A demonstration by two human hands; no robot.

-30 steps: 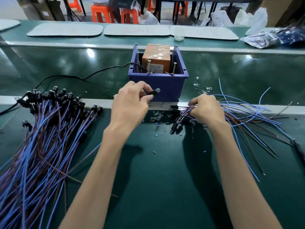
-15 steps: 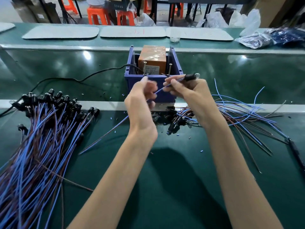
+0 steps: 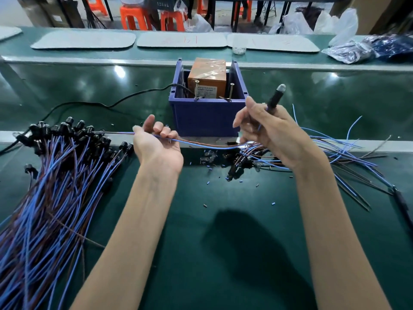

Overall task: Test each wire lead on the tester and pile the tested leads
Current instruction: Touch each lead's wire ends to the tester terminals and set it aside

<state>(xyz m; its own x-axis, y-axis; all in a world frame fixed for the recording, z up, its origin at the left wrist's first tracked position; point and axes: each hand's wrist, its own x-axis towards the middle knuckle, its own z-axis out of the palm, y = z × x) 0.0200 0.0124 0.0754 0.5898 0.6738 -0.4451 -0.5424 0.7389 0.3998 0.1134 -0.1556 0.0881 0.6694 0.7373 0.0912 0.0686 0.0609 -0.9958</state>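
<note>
**Fig.** L fingers curl loosely round the blue/brown tails of the wire lead, left hand palm-up. Right hand pinches the lead's black lamp end, bulb uppermost.

Vs. 0.5 s ago: the hands, then close together before the tester, have drawn apart and stretched the lead level. Prob. a fresh lead being readied; test not yet made.

Containers: blue bin holds the orange tester box w/ two upright screws at the bin's front wall. Tested pile lies left of the bin, untested heap to the right.
</note>
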